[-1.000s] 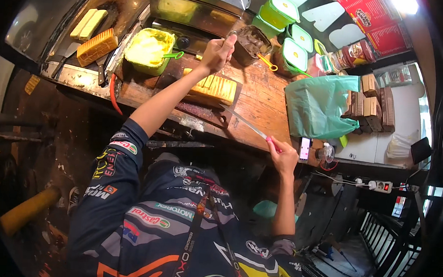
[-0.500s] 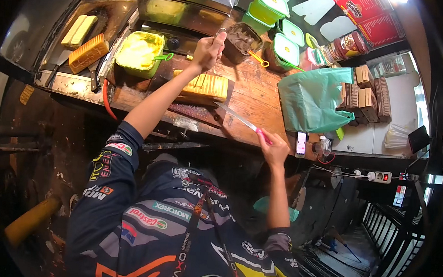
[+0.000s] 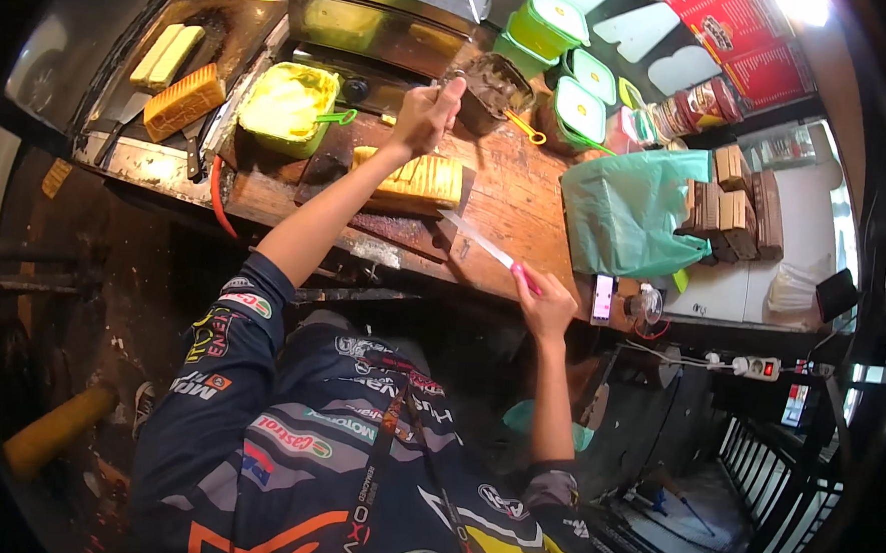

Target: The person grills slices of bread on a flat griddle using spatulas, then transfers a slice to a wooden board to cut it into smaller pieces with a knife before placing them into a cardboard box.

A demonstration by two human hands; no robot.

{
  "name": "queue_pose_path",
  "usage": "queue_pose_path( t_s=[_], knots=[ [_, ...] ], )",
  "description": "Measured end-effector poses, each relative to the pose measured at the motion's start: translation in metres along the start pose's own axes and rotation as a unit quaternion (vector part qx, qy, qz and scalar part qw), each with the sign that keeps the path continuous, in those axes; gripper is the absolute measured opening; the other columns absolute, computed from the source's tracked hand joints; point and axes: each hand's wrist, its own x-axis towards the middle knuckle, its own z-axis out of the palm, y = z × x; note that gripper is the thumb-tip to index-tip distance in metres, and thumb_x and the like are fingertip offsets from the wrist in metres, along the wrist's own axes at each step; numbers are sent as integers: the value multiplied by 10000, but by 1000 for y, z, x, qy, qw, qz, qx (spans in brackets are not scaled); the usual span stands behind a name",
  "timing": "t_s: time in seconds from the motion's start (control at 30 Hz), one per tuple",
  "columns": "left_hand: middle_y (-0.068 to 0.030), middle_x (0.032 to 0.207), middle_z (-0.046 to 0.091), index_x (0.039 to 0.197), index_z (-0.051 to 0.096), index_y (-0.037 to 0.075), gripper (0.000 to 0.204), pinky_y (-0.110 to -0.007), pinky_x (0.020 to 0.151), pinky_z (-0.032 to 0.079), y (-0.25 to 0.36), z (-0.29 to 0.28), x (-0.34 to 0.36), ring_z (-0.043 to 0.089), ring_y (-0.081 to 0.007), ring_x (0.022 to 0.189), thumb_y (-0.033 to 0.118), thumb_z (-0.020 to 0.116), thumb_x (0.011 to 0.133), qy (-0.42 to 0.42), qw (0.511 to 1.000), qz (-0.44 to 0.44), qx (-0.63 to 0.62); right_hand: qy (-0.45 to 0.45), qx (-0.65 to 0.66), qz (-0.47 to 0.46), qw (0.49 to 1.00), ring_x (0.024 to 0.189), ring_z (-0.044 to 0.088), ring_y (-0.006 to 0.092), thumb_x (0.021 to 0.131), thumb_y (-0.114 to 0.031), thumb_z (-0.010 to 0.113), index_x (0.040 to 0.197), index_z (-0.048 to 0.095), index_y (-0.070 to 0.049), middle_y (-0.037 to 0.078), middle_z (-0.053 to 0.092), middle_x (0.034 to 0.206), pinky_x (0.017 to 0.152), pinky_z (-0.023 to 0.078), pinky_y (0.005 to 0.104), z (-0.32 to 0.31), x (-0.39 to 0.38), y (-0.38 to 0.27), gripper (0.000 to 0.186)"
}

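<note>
My left hand (image 3: 426, 120) is closed above a ridged yellow bread loaf (image 3: 433, 183), around a thin metal utensil whose end (image 3: 460, 75) shows above the fist; its kind I cannot make out. Lower right, my right hand (image 3: 545, 304) grips a table knife by its pink handle. The knife's blade (image 3: 480, 240) points up and left, its tip close to the loaf's near right corner. The loaf lies on a dark board (image 3: 395, 229) on the wooden worktop (image 3: 517, 195), partly behind my left forearm.
Left of the loaf stands a green tub of yellow spread (image 3: 283, 108); behind it, a brown-smeared tub (image 3: 493, 94). Bread (image 3: 184, 103) lies on the griddle at far left. To the right are a green plastic bag (image 3: 627, 211), a phone (image 3: 603, 297) and stacked boxes (image 3: 732, 212).
The view has shifted slightly, so the worktop appears a little further right. Both hands keep their grips, and the knife tip stays near the loaf's right end.
</note>
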Motion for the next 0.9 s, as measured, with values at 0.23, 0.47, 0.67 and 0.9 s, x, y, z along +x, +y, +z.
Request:
queue_pose_path(
  t_s=[0.23,0.47,0.67,0.9],
  knots=[
    [35,515,397,541,425,97,558,-238,439,298,2,-7,-5,391,-61,478,500,524,913,-12,999,13,-37,13,-49,106,993,537,596,181,780,-275,736,920,740,-148,55,625,651,501,445,296,-44,-32,66,190],
    [-28,467,397,585,450,28,473,-324,429,301,-5,8,-39,383,-122,420,306,479,967,40,972,193,131,-123,431,340,827,532,439,28,920,-174,578,1188,617,-64,-8,618,754,468,363,197,-20,-63,-28,293],
    [24,496,391,589,423,60,487,-262,425,280,46,19,-39,374,-64,457,343,452,983,-61,981,180,33,-149,342,260,891,536,533,112,937,-154,493,1272,542,-56,75,597,699,516,445,281,49,-97,-89,352],
    [25,486,403,560,429,64,547,-240,431,294,66,51,-6,390,-59,463,421,439,975,-42,990,137,-19,-94,245,177,949,627,623,218,901,-62,523,1266,534,-19,158,626,758,581,484,318,-14,-98,-113,367]
  ],
)
